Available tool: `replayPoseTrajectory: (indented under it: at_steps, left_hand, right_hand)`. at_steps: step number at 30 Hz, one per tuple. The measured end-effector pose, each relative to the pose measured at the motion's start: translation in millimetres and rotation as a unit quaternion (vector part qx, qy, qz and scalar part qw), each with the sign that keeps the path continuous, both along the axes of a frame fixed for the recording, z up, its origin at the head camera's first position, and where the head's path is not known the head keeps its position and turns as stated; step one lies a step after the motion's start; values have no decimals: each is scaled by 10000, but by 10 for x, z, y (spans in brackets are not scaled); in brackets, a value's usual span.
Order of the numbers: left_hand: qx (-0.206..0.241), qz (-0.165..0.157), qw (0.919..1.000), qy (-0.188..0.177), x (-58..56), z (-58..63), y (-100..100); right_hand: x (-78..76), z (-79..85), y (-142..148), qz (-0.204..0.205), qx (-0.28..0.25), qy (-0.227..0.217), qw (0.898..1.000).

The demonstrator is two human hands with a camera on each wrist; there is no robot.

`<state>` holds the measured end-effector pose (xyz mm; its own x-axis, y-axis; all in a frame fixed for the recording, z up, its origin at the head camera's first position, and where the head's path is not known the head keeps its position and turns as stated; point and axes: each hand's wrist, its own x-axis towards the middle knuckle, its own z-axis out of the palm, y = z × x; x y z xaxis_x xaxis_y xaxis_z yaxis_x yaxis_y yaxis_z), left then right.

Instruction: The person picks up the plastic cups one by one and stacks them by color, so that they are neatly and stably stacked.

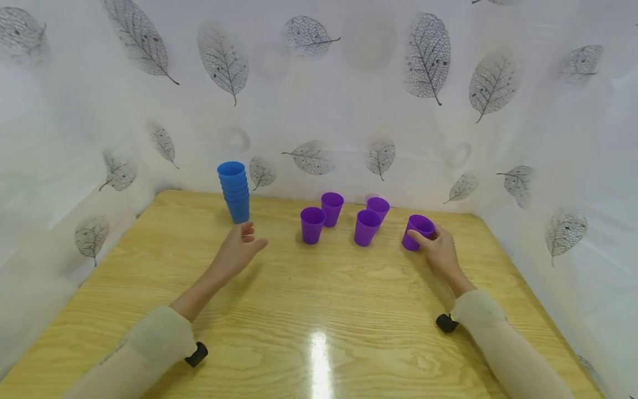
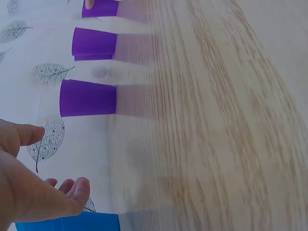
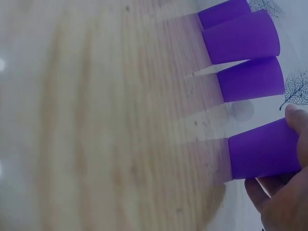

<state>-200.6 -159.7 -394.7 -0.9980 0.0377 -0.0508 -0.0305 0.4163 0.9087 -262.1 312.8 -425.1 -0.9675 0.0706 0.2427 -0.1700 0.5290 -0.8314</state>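
Right hand is gripping a purple cup by its sides, presumably steadying it upright; four purple cups are standing left of that hand. Left hand, loosely parted, is holding nothing; just beyond it, blue cups are nesting, likely for compactness.

A whitish, slightly glossy sheet fills the upper frame and runs down both sides, printed with dark, net-veined leaves and faint round shapes. A yellowish wood-grain table spans the middle and bottom, its far edge close to the sheet. At bottom centre, a bright white reflection streaks the tabletop.
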Motion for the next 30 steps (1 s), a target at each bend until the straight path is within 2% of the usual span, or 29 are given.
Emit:
replayPoseTrajectory:
  at_steps: [4,6,9,11,17,20,25,30]
  left_hand:
    - [-26,-111,9998,159,-4,-7,69]
    - [-49,-138,9996,228,-10,-8,108]
    - [-90,-191,9992,343,-16,-6,157]
    - [-119,-212,9989,399,-20,0,193]
    - [-3,-246,9983,536,-88,-5,290]
    - [49,-294,9980,564,-133,-20,335]
    - [149,-355,9974,604,-168,-17,403]
    - [233,-342,9972,620,-183,0,478]
  right_hand:
    - [31,-32,-30,11,17,-67,10000]
    - [-6,-133,5,-7,1,-19,10000]
    - [39,-115,-29,27,-56,-30,10000]
    - [78,-83,-58,66,-52,-30,10000]
    - [312,173,-240,360,-260,16,9990]
    - [371,206,-282,428,-295,49,9986]
    - [348,91,-257,464,-400,64,9981]
    - [299,-68,-193,461,-226,-2,9987]
